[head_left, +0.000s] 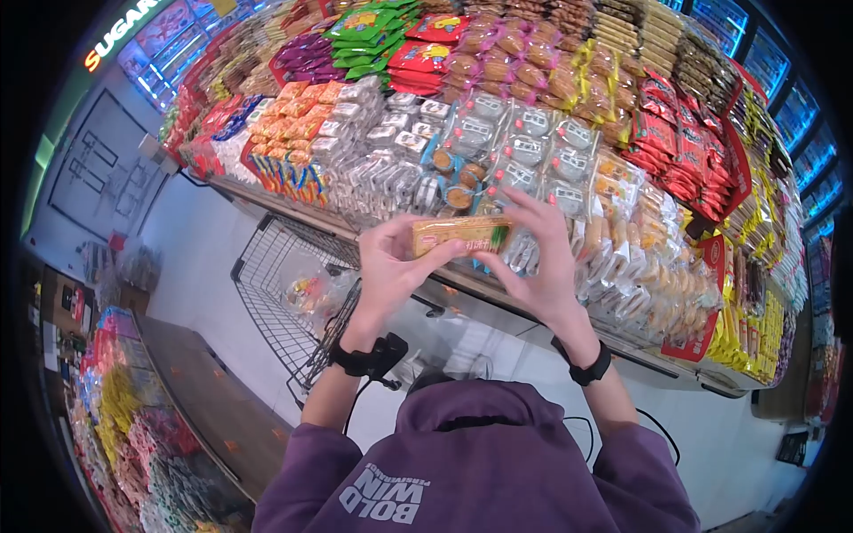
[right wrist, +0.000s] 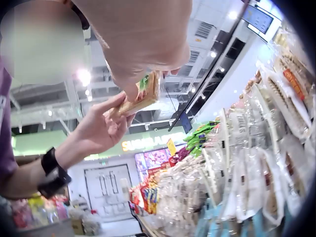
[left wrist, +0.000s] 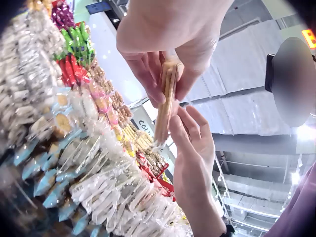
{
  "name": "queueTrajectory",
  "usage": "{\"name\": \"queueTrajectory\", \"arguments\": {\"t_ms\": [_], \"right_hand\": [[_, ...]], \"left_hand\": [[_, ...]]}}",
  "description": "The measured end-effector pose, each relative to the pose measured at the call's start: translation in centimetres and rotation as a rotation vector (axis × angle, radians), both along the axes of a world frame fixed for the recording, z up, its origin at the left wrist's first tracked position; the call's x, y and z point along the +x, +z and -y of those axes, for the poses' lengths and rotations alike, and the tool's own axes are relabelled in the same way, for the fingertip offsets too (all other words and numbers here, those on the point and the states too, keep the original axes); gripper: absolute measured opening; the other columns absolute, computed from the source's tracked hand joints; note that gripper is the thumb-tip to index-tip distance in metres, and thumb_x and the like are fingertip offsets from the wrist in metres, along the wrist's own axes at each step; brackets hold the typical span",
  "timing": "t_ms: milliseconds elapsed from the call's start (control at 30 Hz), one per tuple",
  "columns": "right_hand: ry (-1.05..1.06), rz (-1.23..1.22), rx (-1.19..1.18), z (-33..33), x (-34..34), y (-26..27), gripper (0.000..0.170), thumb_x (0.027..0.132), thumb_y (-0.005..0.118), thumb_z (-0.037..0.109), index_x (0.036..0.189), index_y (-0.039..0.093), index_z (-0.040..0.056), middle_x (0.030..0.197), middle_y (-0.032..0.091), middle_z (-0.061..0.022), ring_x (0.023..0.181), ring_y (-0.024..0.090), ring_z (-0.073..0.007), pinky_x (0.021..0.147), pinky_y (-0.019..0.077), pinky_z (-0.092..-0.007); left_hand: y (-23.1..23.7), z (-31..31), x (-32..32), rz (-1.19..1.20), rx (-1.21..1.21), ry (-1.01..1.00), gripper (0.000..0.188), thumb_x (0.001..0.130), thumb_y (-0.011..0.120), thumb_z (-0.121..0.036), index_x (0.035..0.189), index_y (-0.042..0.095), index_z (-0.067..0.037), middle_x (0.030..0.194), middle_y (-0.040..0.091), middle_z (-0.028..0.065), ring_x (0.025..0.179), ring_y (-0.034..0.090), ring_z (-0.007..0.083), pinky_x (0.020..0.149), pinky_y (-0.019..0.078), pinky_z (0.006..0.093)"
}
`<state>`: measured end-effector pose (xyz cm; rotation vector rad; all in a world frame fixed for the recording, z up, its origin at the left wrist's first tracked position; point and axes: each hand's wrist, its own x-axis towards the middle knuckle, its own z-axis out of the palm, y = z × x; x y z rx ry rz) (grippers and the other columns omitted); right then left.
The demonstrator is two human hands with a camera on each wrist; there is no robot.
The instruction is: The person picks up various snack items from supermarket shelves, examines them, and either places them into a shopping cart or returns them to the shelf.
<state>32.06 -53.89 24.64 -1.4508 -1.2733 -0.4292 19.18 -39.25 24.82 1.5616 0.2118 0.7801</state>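
A flat, clear-wrapped pack of yellowish biscuits (head_left: 460, 235) with a green patch and red print is held level in front of the chest. My left hand (head_left: 395, 266) grips its left end, thumb across the front. At the right end is my right hand (head_left: 542, 258), its thumb at the pack's lower edge and its fingers extended and spread. The left wrist view shows the pack (left wrist: 167, 101) edge-on between the left hand's (left wrist: 170, 29) thumb and fingers, the right hand (left wrist: 192, 163) beside it. In the right wrist view, the right thumb touches the pack's (right wrist: 143, 101) face.
A sloping display of wrapped snacks (head_left: 524, 142) spans the front, its wooden edge (head_left: 311, 226) just beyond the hands. To the left stands a wire shopping cart (head_left: 275, 293) with a clear bag (head_left: 311, 293) in it. Another snack display (head_left: 133, 426) is at lower left.
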Motion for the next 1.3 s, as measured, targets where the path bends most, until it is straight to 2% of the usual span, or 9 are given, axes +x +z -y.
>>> {"name": "queueTrajectory", "arguments": {"t_ms": [100,333,500,600,767,867,900,1033,1300], "right_hand": [[0.029,0.232,-0.21,0.0,0.0,-2.6,0.053,0.07,0.082,0.021,0.117,0.061,0.0088,0.12,0.06,-0.0102,0.109,0.057,-0.0271,0.095,0.0432,-0.0398],[0.299,0.039,-0.557,0.4,-1.6,-12.2,0.049,0.074,0.078,0.023,0.115,0.058,0.0057,0.112,0.061,-0.011,0.104,0.058,-0.0303,0.091,0.0463,-0.0396],[0.354,-0.121,-0.728,1.1,-3.6,-17.6,0.047,0.075,0.077,0.025,0.113,0.058,0.0045,0.108,0.062,-0.0136,0.102,0.058,-0.0334,0.09,0.0477,-0.0412],[0.388,-0.233,-0.779,0.2,-5.0,-18.3,0.047,0.076,0.076,0.024,0.115,0.058,0.0047,0.107,0.062,-0.0148,0.103,0.058,-0.034,0.091,0.0473,-0.0412],[0.392,-0.191,-0.641,-4.8,-6.9,-18.8,0.048,0.077,0.075,0.021,0.117,0.056,0.0021,0.111,0.059,-0.0158,0.106,0.055,-0.0345,0.093,0.045,-0.0413],[0.409,-0.178,-0.577,-8.9,-8.0,-20.3,0.049,0.082,0.072,0.018,0.122,0.05,-0.001,0.117,0.054,-0.0184,0.108,0.052,-0.0365,0.094,0.0437,-0.0434],[0.399,-0.192,-0.554,-10.3,-8.4,-20.8,0.05,0.083,0.071,0.018,0.123,0.049,-0.0016,0.118,0.054,-0.0191,0.109,0.052,-0.037,0.095,0.0434,-0.0439],[0.37,-0.249,-0.555,-13.2,-10.1,-23.9,0.054,0.089,0.065,0.017,0.131,0.038,-0.003,0.125,0.047,-0.0238,0.114,0.049,-0.0415,0.099,0.041,-0.0459],[0.374,-0.181,-0.669,-15.2,-11.0,-24.2,0.057,0.09,0.064,0.017,0.135,0.034,-0.0016,0.13,0.042,-0.0251,0.12,0.045,-0.0429,0.103,0.0378,-0.046]], "left_hand": [[-4.4,-0.2,-0.9,-0.131,-0.119,0.05,0.02,0.08,0.079,-0.006,0.092,0.067,0.005,0.086,0.07,0.0074,0.074,0.064,0.0072,0.063,0.0513,0.0219],[-15.1,1.6,-3.7,-0.434,-0.19,0.088,0.023,0.082,0.077,-0.013,0.093,0.067,0.004,0.084,0.071,0.0056,0.075,0.065,0.0083,0.064,0.0523,0.0243],[-17.7,1.9,-8.7,-0.634,0.545,0.27,0.065,0.078,0.079,-0.028,0.126,0.048,0.003,0.121,0.059,0.0213,0.109,0.059,0.033,0.094,0.0454,0.0435],[-17.5,0.6,-12.2,-0.588,0.881,0.377,0.067,0.077,0.079,-0.028,0.127,0.047,0.002,0.128,0.055,0.0203,0.117,0.052,0.0348,0.1,0.039,0.0453],[-19.7,-2.1,-17.1,-0.881,0.956,0.636,0.074,0.076,0.079,-0.027,0.132,0.042,0.004,0.126,0.056,0.02,0.117,0.052,0.0358,0.097,0.0413,0.044],[-24.7,-4.3,-20.9,-1.361,0.631,0.469,0.065,0.078,0.076,-0.022,0.129,0.044,0.003,0.109,0.065,0.0192,0.104,0.061,0.0332,0.088,0.0475,0.0421],[-25.6,-4.5,-21.2,-1.292,0.637,0.455,0.05,0.081,0.072,-0.023,0.121,0.051,-0.001,0.087,0.069,0.0172,0.085,0.067,0.033,0.075,0.0519,0.0432],[-24.3,-5.0,-20.9,-1.239,0.528,0.402,0.049,0.087,0.065,-0.041,0.115,0.055,-0.003,0.082,0.067,0.0212,0.076,0.068,0.0378,0.063,0.0533,0.0469],[-24.7,-8.0,-22.1,-1.026,0.256,0.161,0.051,0.088,0.062,-0.047,0.112,0.059,-0.002,0.077,0.067,0.0239,0.077,0.066,0.0424,0.07,0.0534,0.0484]]}}
